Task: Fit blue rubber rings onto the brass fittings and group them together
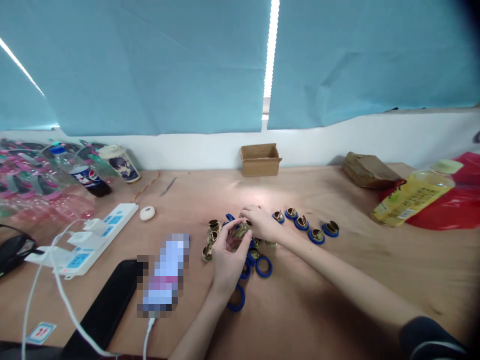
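My left hand is closed, thumb and fingers curved around a brass-coloured round metal piece. Just beyond it, my right hand bends down over the heap with its fingers curled; what they grip is hidden. Blue rings lie loose beneath and in front of the hands. To the left of the heap sit several bare brass-coloured pieces. Past my right wrist, several brass-coloured pieces with blue rings around their bases stand apart from the heap.
A small open cardboard box stands by the wall. On the left are a phone on a cable, a black case, a power strip and bottles. A yellow-labelled bottle lies tilted on a red bag at right.
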A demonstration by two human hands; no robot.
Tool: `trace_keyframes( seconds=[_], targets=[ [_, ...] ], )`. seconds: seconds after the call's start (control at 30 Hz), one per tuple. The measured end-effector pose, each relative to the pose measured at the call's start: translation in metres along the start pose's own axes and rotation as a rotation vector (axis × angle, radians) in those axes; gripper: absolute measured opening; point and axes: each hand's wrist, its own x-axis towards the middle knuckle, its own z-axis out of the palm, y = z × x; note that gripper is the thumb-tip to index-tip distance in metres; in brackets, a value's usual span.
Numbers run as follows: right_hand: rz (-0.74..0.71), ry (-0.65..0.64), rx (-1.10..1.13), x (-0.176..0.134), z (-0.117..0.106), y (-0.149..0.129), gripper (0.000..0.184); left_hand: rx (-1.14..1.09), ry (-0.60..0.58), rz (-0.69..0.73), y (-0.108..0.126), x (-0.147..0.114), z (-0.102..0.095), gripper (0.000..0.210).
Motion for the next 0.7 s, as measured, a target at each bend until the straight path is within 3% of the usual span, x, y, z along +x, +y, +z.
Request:
trace_keyframes(
  seconds=[0.2,0.33,0.47,0.57,0.7],
  targets=[
    [0.098,0.075,0.210,-0.010,-0.023,0.004,0.004,-0.087,0.026,-0.079,0.006,-0.004,0.004,0.039],
    [0.185,0.144,0.683,-0.029,-0.046,0.011,0.021,-0.133,0.106,-0.133,0.008,-0.003,0.006,0.047],
    [0.232,0.210,0.927,-0.063,-0.052,0.011,0.031,-0.171,0.026,-0.167,0.006,0.000,0.005,0.040],
    [0.286,0.274,0.974,-0.090,-0.044,0.007,0.036,-0.207,-0.072,-0.207,0.004,0.002,0.004,0.040],
    [0.343,0.280,0.713,-0.118,-0.028,-0.001,0.037,-0.173,-0.226,-0.294,0.002,-0.002,0.006,0.043]
  ],
)
